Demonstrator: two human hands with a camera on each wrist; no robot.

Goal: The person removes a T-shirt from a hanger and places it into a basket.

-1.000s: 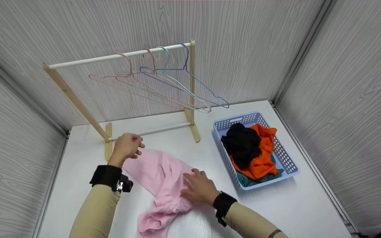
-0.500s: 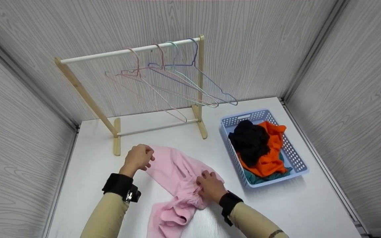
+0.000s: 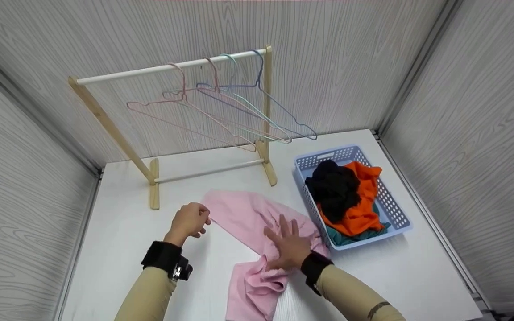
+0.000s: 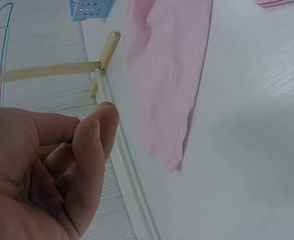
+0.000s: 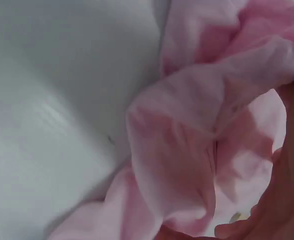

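Observation:
A pink garment (image 3: 243,214) lies crumpled on the white table, its far right part close by the basket. My right hand (image 3: 292,247) rests on it with fingers spread; in the right wrist view the bunched pink cloth (image 5: 172,155) fills the middle, partly covering that hand. Left of the garment, my left hand (image 3: 190,221) has its fingers loosely bent and holds nothing. The left wrist view shows this hand (image 4: 52,170) apart from the hemmed end of the pink garment (image 4: 167,90).
Behind stands a wooden rack with a white rail (image 3: 127,75), several wire hangers hanging from it, including a pink hanger (image 3: 185,99) and a blue hanger (image 3: 292,120). On the right, a light blue basket (image 3: 393,209) holds black cloth (image 3: 333,189), orange cloth (image 3: 364,207) and teal cloth (image 3: 346,238).
The pink garment has shifted right toward the basket along with my right hand, whose fingers have spread out. My left hand has come away from the garment's end. The leftmost pink hanger has swung.

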